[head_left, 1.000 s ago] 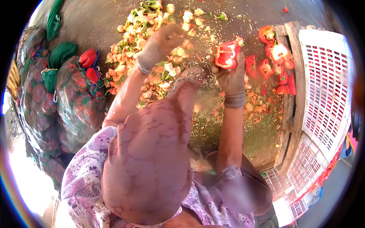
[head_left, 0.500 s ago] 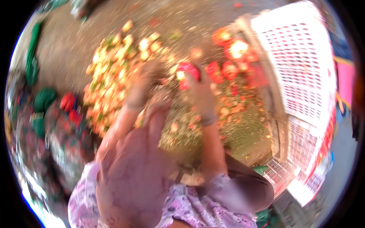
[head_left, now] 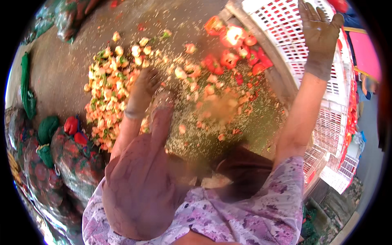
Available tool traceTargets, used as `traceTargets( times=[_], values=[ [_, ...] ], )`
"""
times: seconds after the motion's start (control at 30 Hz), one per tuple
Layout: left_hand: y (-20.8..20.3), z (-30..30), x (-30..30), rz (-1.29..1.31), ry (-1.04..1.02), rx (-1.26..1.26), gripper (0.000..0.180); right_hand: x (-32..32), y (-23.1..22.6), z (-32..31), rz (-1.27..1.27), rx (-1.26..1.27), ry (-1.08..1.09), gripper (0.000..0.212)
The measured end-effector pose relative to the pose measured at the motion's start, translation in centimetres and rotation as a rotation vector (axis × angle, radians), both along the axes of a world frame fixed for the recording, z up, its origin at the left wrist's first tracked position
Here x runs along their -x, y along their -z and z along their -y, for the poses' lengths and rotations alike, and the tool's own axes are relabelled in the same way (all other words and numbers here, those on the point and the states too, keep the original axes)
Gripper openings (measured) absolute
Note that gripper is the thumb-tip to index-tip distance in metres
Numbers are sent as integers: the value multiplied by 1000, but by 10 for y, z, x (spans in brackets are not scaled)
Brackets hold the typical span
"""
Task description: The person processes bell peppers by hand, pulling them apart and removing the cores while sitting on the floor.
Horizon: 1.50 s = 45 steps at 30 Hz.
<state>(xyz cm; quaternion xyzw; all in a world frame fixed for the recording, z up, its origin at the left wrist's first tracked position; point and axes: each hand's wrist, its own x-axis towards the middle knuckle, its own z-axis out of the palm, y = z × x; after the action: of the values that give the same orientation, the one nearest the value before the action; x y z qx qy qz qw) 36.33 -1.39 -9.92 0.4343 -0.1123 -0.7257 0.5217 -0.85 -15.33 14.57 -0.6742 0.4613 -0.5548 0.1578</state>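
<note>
"Since half a second ago the right hand (head_left: 320, 38) has swung from over the ground (head_left: 61, 81) out to the white crate (head_left: 281, 28), and the red pepper it gripped then no longer shows in it."

"How far open is it now?"

"Wide, with the fingers stretched and parted. I see nothing in its grasp. It lies across the crate's wall in the view, but I can't tell whether it touches."

"And the left hand (head_left: 143, 92)?"

"Low by the right edge of the heap of pale trimmings (head_left: 108, 94), fingers somewhat bent. Whether they close on something, or brush the heap, I can't tell."

"Where are the red peppers (head_left: 229, 58)?"

"Several, some cut open, lie clustered on the ground beside the wooden plank (head_left: 281, 79) that runs along the crate. Both hands are well apart from them. A rounded red thing (head_left: 338, 5) also shows at the top, near the right hand; I can't make out what it is."

"What else lies around?"

"Seeds (head_left: 183, 136) strewn to the right of the left hand, and stuffed net sacks (head_left: 77, 163) off to the left."
</note>
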Motion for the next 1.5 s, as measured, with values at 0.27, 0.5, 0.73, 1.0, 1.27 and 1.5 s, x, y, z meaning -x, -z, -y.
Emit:
traceTargets(
  times=[0.27, 0.5, 0.73, 1.0, 1.27, 1.5],
  values=[
    [-10, -8, -5, -7, 36, -70, 33, -53, 237, -72, -553, -740, 57, 48],
    [-10, -4, -1, 31, 54, -70, 33, -53, 260, -63, -372, -886, 49, 48],
    [-30, 24, 39, 224, 386, 241, 42, -125, 189, -91, 749, -1114, -368, 38],
    [-24, 14, 31, -279, 314, 224, 40, -175, 169, -99, 129, -786, -316, 36],
    [-28, 11, 21, -284, 300, 119, 40, -190, 165, -95, -5, -478, -240, 22],
    [-30, 4, 18, -145, 316, 239, 41, -169, 159, -77, 59, -578, -174, 22]
  ],
)
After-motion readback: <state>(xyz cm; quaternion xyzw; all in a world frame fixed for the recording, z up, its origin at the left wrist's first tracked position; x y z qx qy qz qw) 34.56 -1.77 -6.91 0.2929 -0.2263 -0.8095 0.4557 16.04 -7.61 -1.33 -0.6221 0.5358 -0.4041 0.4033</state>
